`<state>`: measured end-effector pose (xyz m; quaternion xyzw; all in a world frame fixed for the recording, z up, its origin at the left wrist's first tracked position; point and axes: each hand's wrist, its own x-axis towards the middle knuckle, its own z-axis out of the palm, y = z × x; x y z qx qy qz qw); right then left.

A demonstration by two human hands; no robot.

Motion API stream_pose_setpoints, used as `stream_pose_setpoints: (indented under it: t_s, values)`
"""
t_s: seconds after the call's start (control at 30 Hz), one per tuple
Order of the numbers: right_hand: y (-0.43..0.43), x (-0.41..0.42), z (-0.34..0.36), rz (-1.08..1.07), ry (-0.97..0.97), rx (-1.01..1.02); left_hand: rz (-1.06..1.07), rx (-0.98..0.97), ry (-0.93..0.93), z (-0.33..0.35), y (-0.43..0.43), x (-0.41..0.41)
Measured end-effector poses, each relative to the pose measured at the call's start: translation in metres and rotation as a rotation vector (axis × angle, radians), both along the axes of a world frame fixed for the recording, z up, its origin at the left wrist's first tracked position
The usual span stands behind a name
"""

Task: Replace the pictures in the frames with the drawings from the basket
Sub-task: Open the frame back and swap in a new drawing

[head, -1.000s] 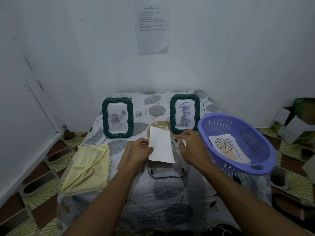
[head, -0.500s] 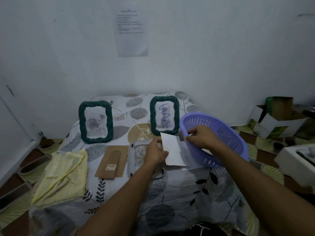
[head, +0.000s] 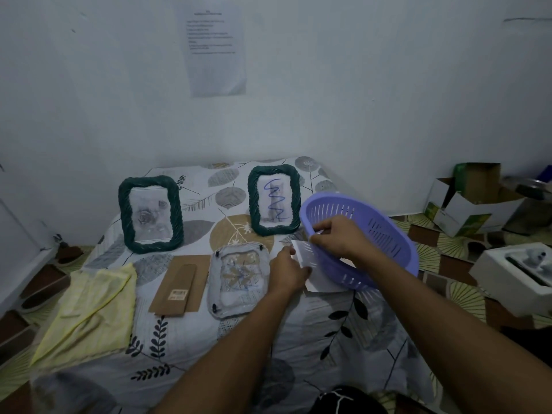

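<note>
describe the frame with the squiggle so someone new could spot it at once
On the leaf-patterned cloth by the white wall stand two dark green braided frames. Take the right frame, next to the rim of the purple basket. Unlike the left frame, which shows a grey rose, it holds a blue zigzag scribble.

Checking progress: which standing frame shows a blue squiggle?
The right frame, next to the basket; the left frame shows a grey rose picture.
</note>
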<state>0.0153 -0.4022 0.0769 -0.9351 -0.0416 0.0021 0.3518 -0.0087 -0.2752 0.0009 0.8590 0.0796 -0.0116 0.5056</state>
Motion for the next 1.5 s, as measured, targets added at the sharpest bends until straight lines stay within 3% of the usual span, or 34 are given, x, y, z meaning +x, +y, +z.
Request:
stream_pose_setpoints:
  t_s: [0.2, 0.4, 0.57, 0.77, 1.23, 1.5]
  values:
    - [0.009, -0.004, -0.014, 0.039, 0.018, -0.038, 0.031, 0.138, -0.138, 0.005, 0.010, -0.003]
    - [-0.005, 0.011, -0.016, -0.026, 0.030, 0.037, 0.013, -0.094, -0.280, 0.023, 0.022, 0.002]
    - [-0.025, 0.031, -0.027, -0.043, 0.008, -0.373, -0.132, -0.056, -0.261, 0.032, 0.014, 0.010]
    - [-0.020, 0.039, -0.050, -0.009, 0.102, -0.642, -0.149, 0.031, -0.287, 0.021, 0.014, 0.010]
    - [-0.026, 0.038, -0.043, -0.146, 0.069, -0.450, -0.132, -0.072, -0.244, 0.024, 0.015, 0.013]
    - [-0.036, 0.035, -0.015, -0.215, 0.069, 0.148, -0.066, -0.219, -0.264, 0.034, 0.029, 0.013]
